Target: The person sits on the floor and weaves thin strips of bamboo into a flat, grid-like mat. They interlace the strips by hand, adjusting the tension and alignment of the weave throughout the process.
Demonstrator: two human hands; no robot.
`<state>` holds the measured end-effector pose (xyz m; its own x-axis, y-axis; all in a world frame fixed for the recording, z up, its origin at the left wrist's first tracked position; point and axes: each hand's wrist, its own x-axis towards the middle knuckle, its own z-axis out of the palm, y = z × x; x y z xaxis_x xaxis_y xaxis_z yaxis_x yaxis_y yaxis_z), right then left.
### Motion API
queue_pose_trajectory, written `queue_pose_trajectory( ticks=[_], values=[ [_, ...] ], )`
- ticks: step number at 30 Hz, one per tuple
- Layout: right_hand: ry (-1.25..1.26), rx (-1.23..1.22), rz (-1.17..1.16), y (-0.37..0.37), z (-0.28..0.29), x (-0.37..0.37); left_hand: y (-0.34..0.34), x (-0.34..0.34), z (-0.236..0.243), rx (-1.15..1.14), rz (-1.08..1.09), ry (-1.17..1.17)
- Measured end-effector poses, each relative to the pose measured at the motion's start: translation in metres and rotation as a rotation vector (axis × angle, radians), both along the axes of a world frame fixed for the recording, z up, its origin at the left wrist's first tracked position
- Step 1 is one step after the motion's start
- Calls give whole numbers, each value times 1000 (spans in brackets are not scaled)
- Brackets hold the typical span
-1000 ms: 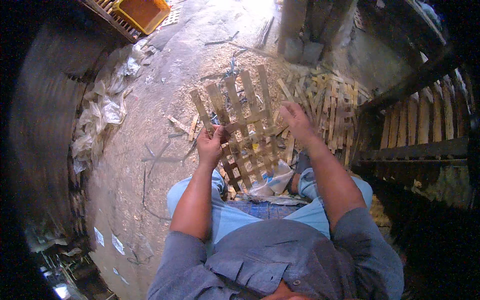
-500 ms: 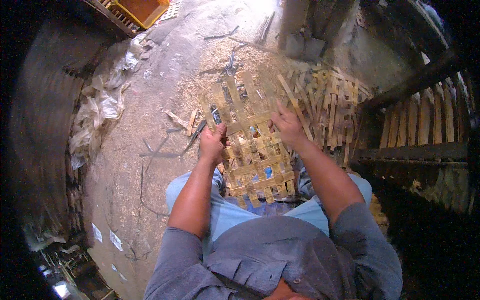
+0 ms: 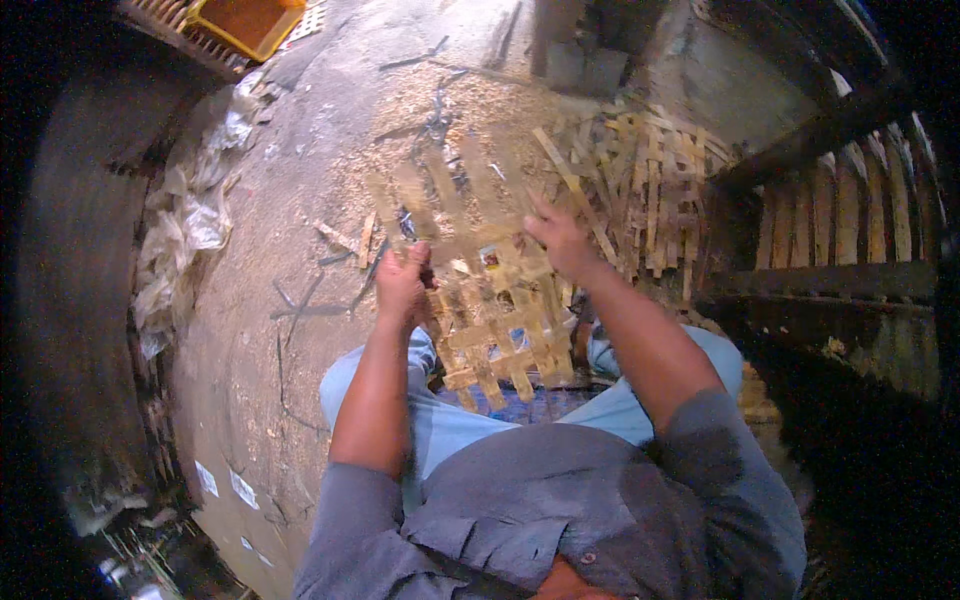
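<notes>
A loosely woven lattice of flat pale bamboo-like strips [image 3: 466, 246] is held above my lap, with loose strip ends sticking out at its far and near sides. My left hand [image 3: 403, 285] grips its left edge, thumb on top. At the right edge my right hand [image 3: 563, 243] has its fingers bent against the strips; its fingertips are slightly blurred. Through the gaps, small bits of blue and the littered ground show.
A heap of similar strips and woven pieces [image 3: 665, 190] lies at the far right, beside a slatted wooden frame [image 3: 840, 225]. Crumpled plastic sheeting [image 3: 205, 215] runs along the left. Shavings [image 3: 480, 110] cover the ground ahead. A yellow crate [image 3: 245, 25] stands far left.
The whole view has shifted a little, so the surroundings sit further left. Both hands stay at the lattice's edges, and its far strips look more blurred by motion.
</notes>
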<state>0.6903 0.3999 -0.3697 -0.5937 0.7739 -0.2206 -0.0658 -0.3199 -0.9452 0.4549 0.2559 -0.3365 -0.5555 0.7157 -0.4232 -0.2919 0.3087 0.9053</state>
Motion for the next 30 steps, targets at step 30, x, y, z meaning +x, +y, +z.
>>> queue_pose_trajectory(
  ticks=[30],
  values=[
    [-1379, 225, -533, 74, -348, 12, 2, -40, -18, -66, 376, 94]
  ],
)
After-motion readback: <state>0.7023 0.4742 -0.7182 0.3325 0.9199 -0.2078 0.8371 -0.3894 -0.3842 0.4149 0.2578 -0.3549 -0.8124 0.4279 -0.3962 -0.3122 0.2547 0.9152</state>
